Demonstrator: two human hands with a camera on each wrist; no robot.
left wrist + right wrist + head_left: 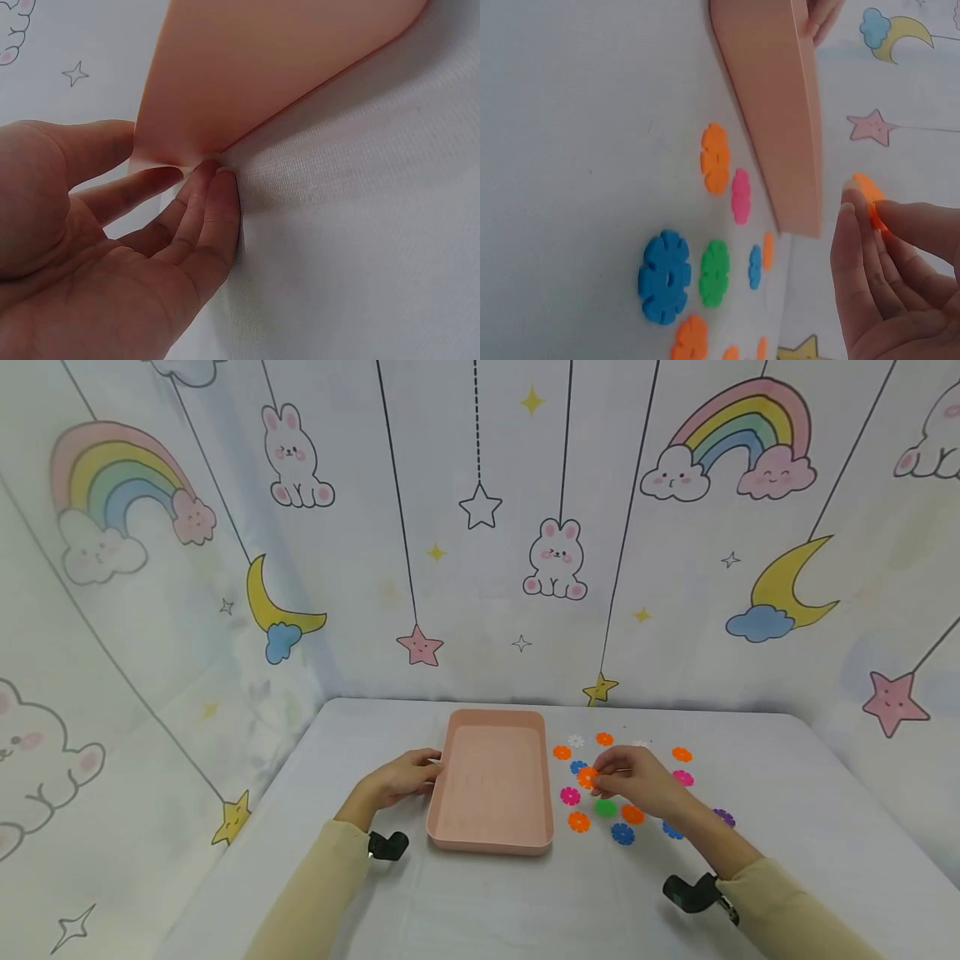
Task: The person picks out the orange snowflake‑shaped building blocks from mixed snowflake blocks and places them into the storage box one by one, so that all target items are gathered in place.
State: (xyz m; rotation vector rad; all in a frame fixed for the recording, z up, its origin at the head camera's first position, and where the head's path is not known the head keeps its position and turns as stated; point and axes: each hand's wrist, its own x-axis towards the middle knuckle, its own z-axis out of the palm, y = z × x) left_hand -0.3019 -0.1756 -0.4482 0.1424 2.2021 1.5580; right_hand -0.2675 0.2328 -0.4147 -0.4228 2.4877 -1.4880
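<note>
Tray of pale pink, rectangular with rounded corners (495, 785), lies flat on the white-covered table (465, 910), its long axis running away from the person. The left hand (405, 777) touches its left wall with bent fingers; whether they pinch it, I cannot tell. The right hand (633, 777) pinches an orange flower-shaped disc with notched edges (587, 777) between thumb and fingertips, just right of the tray and raised off the table. Being round, the disc has no long axis; it stands tilted, one face towards the head camera, part of its edge hidden by the fingers. A blue notched disc (578, 767) is partly covered behind it, and a white one (641, 744) behind the right hand. The right wrist view cuts off the tray at the top.
</note>
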